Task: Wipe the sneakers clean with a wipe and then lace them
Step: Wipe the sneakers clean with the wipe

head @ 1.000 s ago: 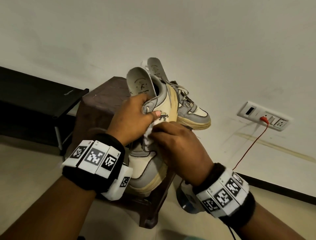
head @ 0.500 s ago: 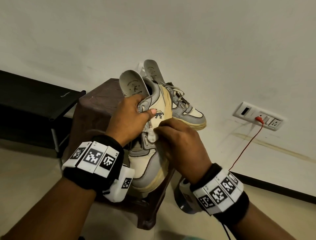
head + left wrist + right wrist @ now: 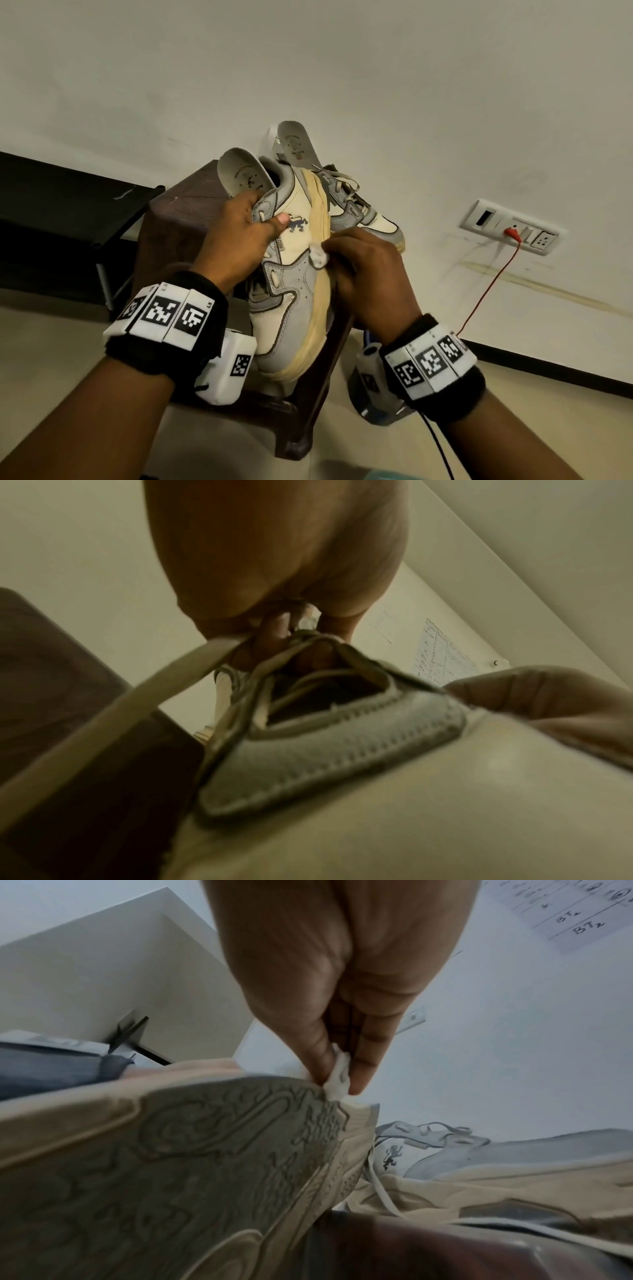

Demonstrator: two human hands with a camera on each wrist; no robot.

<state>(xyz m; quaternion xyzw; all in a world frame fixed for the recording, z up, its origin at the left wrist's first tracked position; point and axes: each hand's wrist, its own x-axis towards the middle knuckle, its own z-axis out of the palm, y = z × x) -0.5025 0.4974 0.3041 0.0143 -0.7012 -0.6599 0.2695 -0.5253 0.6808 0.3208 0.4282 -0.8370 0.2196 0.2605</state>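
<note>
1. The right hand (image 3: 368, 274) pinches a small, crumpled white wipe (image 3: 318, 255) between thumb and fingertips. The wipe is bunched small, likely so the pressure lands on one spot.
2. The wipe touches the near sneaker (image 3: 291, 284) where the grey side panel meets the cream midsole, about halfway along the shoe. This looks like the wiping stage; lacing has not begun on this shoe.
3. The left hand (image 3: 236, 243) grips the same sneaker at its collar, fingers hooked inside the opening and thumb pressed on the outer side beside a small dark logo. That grip appears meant to steady the shoe against the rubbing.
4. The sneaker is tipped onto its side, toe towards the viewer, sole facing right, so the side wall is open to the wipe. Its insole (image 3: 241, 173) sticks up out of the collar, and its laces hang loose.
5. The shoe is held over a dark brown stool (image 3: 178, 219) serving as the counter.
6. The second sneaker (image 3: 359, 216) sits upright on the far right of the stool, partly laced, with its own insole (image 3: 296, 144) standing up.
7. Further out, a wall socket (image 3: 512, 228) holds a red cable (image 3: 486, 287), at right.
</note>
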